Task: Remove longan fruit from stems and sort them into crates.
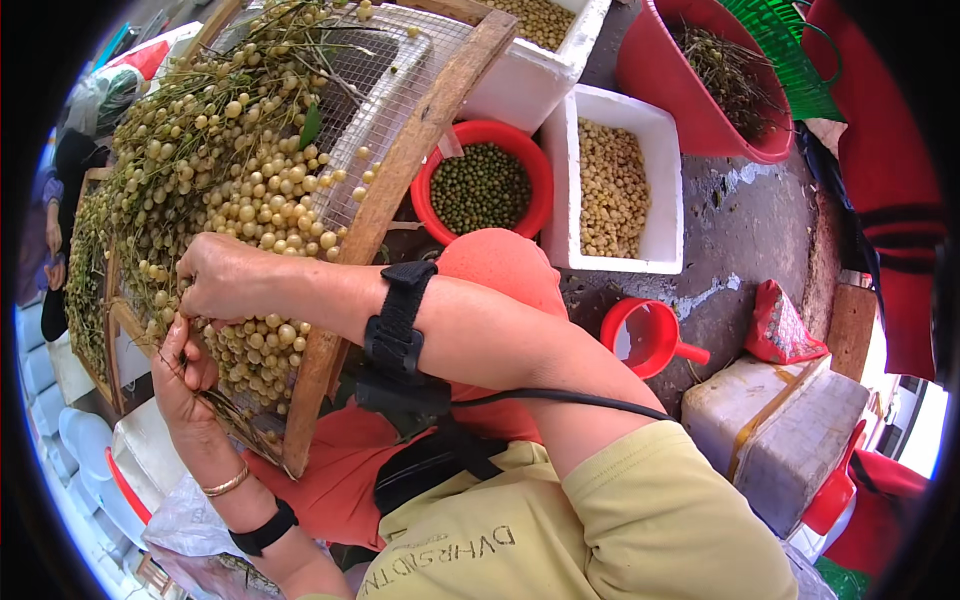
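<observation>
My left hand (187, 375) grips a bunch of thin, dark bare stems (232, 416) at the near edge of a wire-mesh screen (379, 41) in a wooden frame (420, 142). Against its fingertips, my right hand (221, 277) is curled closed, with a small greenish fruit (185, 283) showing between thumb and fingers. Loose round pale-yellow fruits (270, 202) lie on the mesh around both hands. Beyond them is a heap of fruit clusters (180, 142) still on green stems. My right forearm crosses over the frame and hides part of it.
A red basin (546, 180) of dark green fruits stands beside the frame. White foam boxes (671, 225) hold pale fruits. A red tub (637, 82) contains stripped stems. A red dipper (660, 367) and a taped foam box (795, 435) are at right. Another person's arm (54, 225) shows at far left.
</observation>
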A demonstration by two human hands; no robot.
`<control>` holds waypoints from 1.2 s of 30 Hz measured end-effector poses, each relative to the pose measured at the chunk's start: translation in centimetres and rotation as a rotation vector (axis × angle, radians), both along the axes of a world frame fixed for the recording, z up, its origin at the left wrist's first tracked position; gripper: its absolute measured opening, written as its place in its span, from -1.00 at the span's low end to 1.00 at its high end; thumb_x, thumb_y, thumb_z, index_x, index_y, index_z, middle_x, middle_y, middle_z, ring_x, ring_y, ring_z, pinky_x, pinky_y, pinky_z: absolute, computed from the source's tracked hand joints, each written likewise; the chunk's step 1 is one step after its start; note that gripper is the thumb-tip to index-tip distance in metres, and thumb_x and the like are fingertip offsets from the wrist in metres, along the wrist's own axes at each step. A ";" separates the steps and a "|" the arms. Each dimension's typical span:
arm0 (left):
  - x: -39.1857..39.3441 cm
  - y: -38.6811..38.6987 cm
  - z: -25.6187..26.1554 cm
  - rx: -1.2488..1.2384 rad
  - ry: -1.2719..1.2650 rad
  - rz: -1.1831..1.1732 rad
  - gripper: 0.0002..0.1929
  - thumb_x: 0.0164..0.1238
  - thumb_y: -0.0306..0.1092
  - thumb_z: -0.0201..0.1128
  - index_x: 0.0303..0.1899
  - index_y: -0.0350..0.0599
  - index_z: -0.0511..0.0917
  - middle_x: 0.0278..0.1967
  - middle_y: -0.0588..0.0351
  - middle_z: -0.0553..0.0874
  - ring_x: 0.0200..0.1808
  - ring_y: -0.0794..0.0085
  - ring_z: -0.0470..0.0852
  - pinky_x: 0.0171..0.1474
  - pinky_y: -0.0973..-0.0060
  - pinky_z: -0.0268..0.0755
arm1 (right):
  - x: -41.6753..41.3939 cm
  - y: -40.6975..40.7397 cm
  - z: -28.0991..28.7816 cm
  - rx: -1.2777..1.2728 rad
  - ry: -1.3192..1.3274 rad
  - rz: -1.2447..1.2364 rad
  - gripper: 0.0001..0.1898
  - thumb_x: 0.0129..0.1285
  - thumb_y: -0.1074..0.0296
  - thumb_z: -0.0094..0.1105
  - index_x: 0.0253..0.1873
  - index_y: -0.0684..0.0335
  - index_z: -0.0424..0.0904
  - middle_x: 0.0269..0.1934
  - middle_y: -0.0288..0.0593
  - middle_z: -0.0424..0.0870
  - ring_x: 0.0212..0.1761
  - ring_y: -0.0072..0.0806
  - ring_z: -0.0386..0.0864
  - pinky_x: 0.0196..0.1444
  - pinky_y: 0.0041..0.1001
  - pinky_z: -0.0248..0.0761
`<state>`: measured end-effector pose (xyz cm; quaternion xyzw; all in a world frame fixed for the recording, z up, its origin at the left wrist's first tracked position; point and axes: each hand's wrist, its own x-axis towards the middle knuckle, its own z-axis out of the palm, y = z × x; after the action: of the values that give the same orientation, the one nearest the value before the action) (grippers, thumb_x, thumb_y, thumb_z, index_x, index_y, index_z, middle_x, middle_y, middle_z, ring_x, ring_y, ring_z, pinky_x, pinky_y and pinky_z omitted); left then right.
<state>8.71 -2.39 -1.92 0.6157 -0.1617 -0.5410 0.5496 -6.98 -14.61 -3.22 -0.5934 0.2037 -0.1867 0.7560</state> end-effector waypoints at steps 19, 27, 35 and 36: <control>-1.0 0.0 0.5 0.150 -0.336 -0.107 -0.92 0.28 -0.34 0.16 -0.33 -0.08 0.48 -0.66 0.32 0.51 -0.84 0.82 0.23 -0.82 0.82 -0.07 | -0.2 -0.7 -1.0 -0.325 0.178 -0.052 -0.81 -0.07 0.37 0.20 -0.43 0.42 0.59 -0.63 -0.02 0.61 -0.58 -0.39 0.61 -0.40 -0.46 0.50; -1.6 0.3 0.2 0.130 -0.363 -0.073 -0.92 0.26 -0.33 0.19 -0.30 -0.08 0.49 -0.72 0.35 0.46 -0.86 0.82 0.22 -0.83 0.84 -0.08 | -0.4 -0.2 -1.4 -0.206 0.130 -0.093 -0.80 -0.09 0.33 0.23 -0.44 0.39 0.57 -0.60 -0.04 0.61 -0.55 -0.38 0.61 -0.42 -0.39 0.49; -1.4 0.6 1.5 0.117 -0.328 -0.051 -0.90 0.24 -0.33 0.19 -0.35 -0.13 0.52 -0.74 0.33 0.45 -0.87 0.80 0.18 -0.84 0.80 -0.10 | -3.1 -1.7 1.7 0.175 0.192 0.077 -0.85 -0.04 0.33 0.16 -0.37 0.24 0.52 -0.58 -0.21 0.58 -0.60 -0.59 0.51 -0.67 -0.60 0.26; -1.0 0.7 1.5 0.125 -0.333 -0.022 -0.90 0.24 -0.34 0.19 -0.36 -0.14 0.52 -0.74 0.33 0.45 -0.87 0.80 0.18 -0.84 0.80 -0.10 | -2.7 -1.8 1.7 0.248 0.186 0.036 -0.86 -0.04 0.34 0.15 -0.38 0.25 0.52 -0.57 -0.22 0.57 -0.60 -0.61 0.50 -0.66 -0.61 0.26</control>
<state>7.68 -1.67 -0.38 0.7279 -0.2236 -0.4465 0.4699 -9.66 -16.42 -1.47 -0.5140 0.2835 -0.0907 0.8045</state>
